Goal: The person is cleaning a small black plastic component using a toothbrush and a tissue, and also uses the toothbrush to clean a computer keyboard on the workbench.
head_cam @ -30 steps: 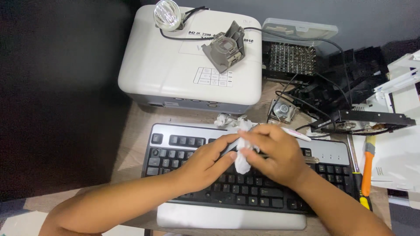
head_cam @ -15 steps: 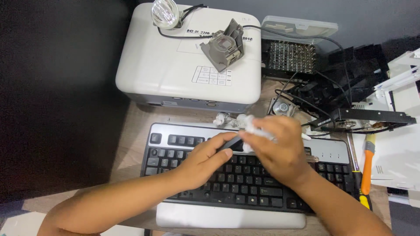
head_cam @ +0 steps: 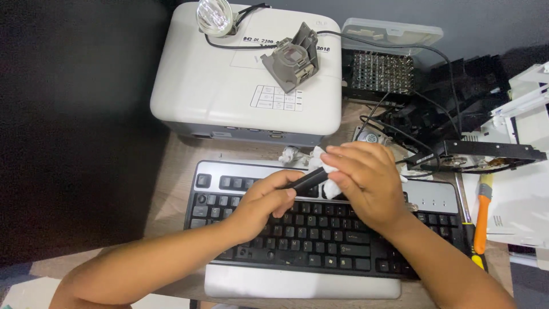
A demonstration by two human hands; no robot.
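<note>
Biggest thing on the desk is the white projector [head_cam: 229, 86] at the far end, with a loose lamp bulb [head_cam: 214, 14] and a grey lamp housing [head_cam: 293, 60] sitting on top of it, cables trailing off. Right of that is a messy pile of black parts [head_cam: 457, 109] and a perforated metal piece [head_cam: 380, 71], all wired together.

Nearer, there's a black and silver keyboard [head_cam: 297, 240] lying flat on the wooden table [head_cam: 177, 166], and both hands are working right above its far edge. The left hand [head_cam: 266, 200] is closed around the near end of a slim black stick-like tool [head_cam: 309, 178], can't tell exactly what it is. The right hand [head_cam: 363, 183] is wrapped around a crumpled white tissue [head_cam: 321, 163] and pinches it over the far end of that tool, so the tip is hidden. Another bit of crumpled tissue [head_cam: 289, 153] lies between keyboard and projector.

Off to the right of the keyboard, an orange-handled brush [head_cam: 483, 214] rests on the table.
</note>
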